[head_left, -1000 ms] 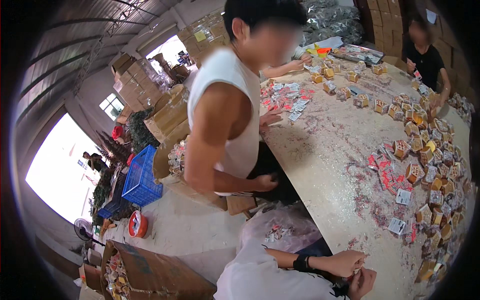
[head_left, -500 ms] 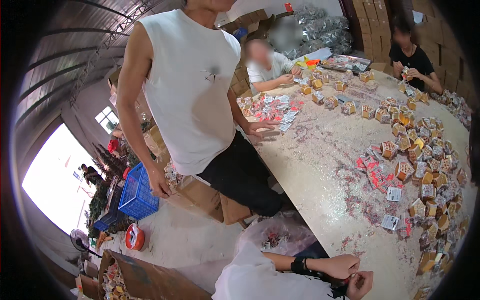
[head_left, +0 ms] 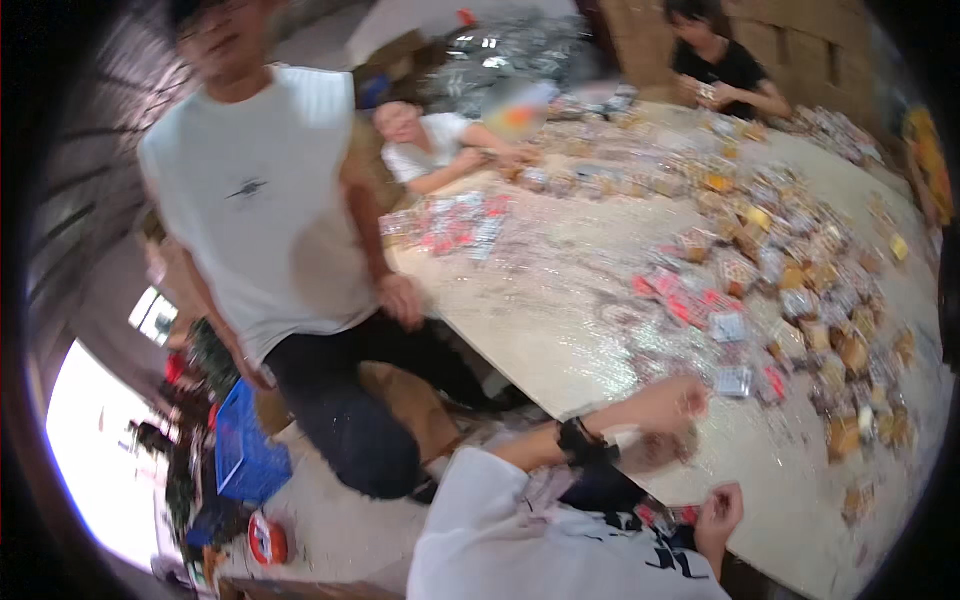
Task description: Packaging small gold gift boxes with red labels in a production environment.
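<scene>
My left hand point(head_left: 665, 405), with a black band point(head_left: 580, 440) at its wrist, is raised over the near edge of the table. Motion smears its fingers, and I cannot tell whether it grips anything. Lower and to the right, my right hand point(head_left: 720, 515) is curled closed by the table edge; whatever may be inside it is hidden. Small red-and-white pieces point(head_left: 665, 516) show just left of it, too blurred to name. Beyond my left hand lie red packets point(head_left: 680, 298) and white printed cards point(head_left: 733, 381) on the pale table point(head_left: 550, 340).
Many small house-shaped pieces in clear wrap point(head_left: 800, 270) cover the table's right side. A person in a white sleeveless top point(head_left: 260, 200) stands close at the left. Two people sit across the far side. A blue crate point(head_left: 245, 445) and a red tub point(head_left: 267, 540) stand on the floor.
My hands, together before, are now apart; the left has lifted up and away. My view has shifted and blurred. The standing person's hand has left the tabletop and is by the thigh.
</scene>
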`<state>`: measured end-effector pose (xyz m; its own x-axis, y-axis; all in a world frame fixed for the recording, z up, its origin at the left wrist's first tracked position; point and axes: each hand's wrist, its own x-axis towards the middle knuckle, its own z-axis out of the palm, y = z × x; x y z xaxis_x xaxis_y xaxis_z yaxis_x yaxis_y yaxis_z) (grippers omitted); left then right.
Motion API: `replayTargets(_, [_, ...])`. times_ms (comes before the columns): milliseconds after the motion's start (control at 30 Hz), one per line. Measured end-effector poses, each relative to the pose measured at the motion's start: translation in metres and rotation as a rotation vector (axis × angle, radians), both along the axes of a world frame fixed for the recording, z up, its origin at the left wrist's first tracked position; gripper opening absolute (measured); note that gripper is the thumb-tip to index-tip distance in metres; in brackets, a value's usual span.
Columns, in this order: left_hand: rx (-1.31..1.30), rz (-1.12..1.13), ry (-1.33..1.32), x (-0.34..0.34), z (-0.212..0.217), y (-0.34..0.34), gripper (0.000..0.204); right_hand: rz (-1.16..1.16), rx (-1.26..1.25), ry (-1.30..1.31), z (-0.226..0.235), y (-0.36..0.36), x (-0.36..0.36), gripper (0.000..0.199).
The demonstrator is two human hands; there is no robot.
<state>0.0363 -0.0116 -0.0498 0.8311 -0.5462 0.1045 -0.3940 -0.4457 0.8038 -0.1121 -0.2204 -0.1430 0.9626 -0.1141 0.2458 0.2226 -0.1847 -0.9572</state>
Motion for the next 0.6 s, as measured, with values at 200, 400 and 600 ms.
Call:
replayTargets(200, [0.515,0.339,-0.455,0.156,0.047,0.019,0.061,-0.027,0.083,-0.049,0.016,0.003,0.008,0.010])
replayTargets(400, [0.958,0.373,-0.223,0.238,-0.003,-0.002,0.092,-0.059,0.070,-0.018,0.020,0.009,0.005,0.010])
replayTargets(600, [0.686,0.481,-0.525,0.268,-0.052,0.010,0.070,0.064,0.108,0.013,0.011,0.010,-0.002,0.010])
